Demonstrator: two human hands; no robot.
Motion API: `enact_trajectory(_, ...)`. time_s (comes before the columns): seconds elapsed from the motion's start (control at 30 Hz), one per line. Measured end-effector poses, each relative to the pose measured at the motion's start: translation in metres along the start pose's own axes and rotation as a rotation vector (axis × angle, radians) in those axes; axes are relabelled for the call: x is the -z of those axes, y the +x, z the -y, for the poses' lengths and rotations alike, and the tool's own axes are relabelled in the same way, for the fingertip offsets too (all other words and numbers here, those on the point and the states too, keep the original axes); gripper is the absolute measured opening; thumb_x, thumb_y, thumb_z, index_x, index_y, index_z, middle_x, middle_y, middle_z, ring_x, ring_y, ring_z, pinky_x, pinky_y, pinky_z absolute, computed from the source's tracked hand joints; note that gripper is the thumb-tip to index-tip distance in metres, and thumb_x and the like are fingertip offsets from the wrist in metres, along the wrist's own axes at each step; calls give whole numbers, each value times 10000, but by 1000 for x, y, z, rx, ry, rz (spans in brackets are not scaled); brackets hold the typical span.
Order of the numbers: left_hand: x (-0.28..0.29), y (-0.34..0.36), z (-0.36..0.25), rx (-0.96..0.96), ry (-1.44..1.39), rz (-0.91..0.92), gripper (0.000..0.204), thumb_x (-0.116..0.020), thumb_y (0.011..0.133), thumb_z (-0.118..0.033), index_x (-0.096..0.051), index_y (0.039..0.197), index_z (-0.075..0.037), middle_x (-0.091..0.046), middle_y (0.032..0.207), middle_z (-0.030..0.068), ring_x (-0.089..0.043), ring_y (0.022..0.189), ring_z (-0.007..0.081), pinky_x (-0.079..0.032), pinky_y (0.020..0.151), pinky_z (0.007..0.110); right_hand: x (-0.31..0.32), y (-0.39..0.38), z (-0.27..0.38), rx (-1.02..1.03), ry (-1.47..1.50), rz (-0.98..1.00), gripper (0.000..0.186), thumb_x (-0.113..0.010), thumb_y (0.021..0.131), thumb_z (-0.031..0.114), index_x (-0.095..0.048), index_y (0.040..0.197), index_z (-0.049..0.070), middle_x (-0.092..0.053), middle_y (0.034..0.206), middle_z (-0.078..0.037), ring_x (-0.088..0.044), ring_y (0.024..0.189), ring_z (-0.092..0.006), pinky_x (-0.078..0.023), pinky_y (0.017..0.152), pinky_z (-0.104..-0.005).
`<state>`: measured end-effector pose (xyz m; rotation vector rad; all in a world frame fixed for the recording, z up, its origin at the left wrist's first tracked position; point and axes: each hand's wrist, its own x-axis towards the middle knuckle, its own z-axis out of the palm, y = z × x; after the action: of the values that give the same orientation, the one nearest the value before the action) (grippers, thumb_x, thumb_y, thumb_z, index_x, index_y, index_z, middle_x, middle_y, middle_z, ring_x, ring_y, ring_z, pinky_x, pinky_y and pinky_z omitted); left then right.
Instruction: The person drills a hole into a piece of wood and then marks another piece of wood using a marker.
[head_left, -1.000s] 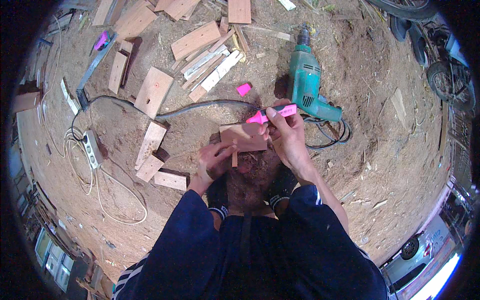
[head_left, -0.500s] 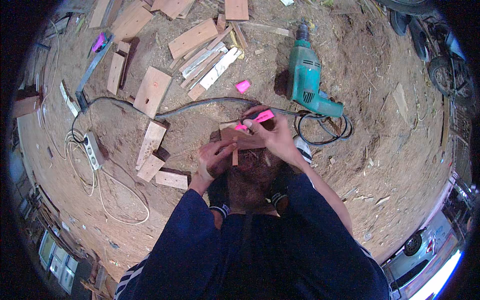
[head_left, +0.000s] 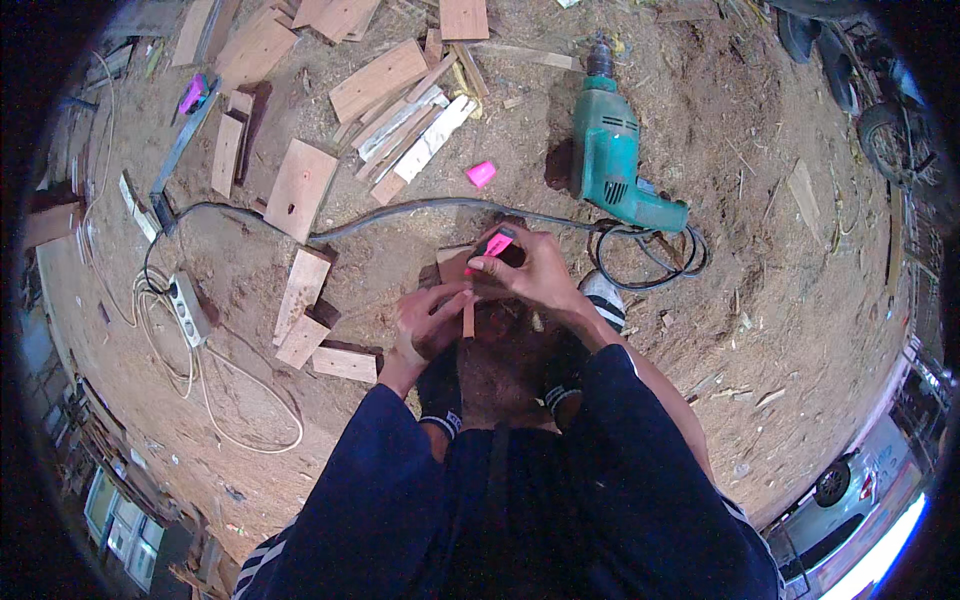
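Observation:
My right hand [head_left: 538, 275] is closed around a pink highlighter with a dark barrel end [head_left: 498, 242], its tip pointing down at a narrow wooden strip [head_left: 469, 320]. Pressed over that strip are the fingers of my left hand [head_left: 425, 318], closed on it against a flat wooden board [head_left: 452, 262]. The lower end of the strip sticks out below my fingertips. Much of the board lies hidden under my hands and in shadow. Farther off on the ground rests a pink cap [head_left: 481, 175].
A green power drill [head_left: 607, 150] lies at the far right, its black cable [head_left: 420, 207] running across the ground. Cut wooden blocks [head_left: 303, 190] are scattered to the left and far side. A white power strip [head_left: 188, 308] with a coiled cord sits at left.
My right hand has brought the highlighter left and down, so its tip now meets the strip near my left fingertips. The left hand stays almost in place.

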<state>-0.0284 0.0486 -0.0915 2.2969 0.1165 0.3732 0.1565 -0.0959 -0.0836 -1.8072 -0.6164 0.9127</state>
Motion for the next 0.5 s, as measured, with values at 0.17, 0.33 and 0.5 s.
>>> enact_trajectory(0.17, -2, -2, 2, -28, 63, -6, 423, -812, 777, -95, -727, 1184, -167, -760, 1105, 49, -751, 852, 236, -583, 666, 362, 1, 2, 4, 12, -88, 25, 322, -855, 864, 300, -743, 984, 23, -760, 831, -119, -702, 744, -152, -559, 707, -351)
enact_trajectory(0.33, 0, 6, -5, -18, 54, -10, 378, -814, 806, -97, -722, 1165, -171, -784, 1023, 82, -763, 835, 263, -598, 648, 367, 4, 2, 3, 3, -72, 36, 328, -847, 871, 313, -749, 1003, 30, -763, 837, -124, -715, 745, -181, -561, 713, -363)
enact_trajectory(0.5, -1, -4, 2, -11, 65, 18, 384, -782, 769, -97, -737, 1147, -152, -757, 1124, 48, -757, 905, 249, -593, 703, 380, 0, 3, 3, 39, -86, 38, 330, -844, 871, 320, -751, 993, 27, -763, 845, -128, -724, 748, -200, -562, 710, -370)
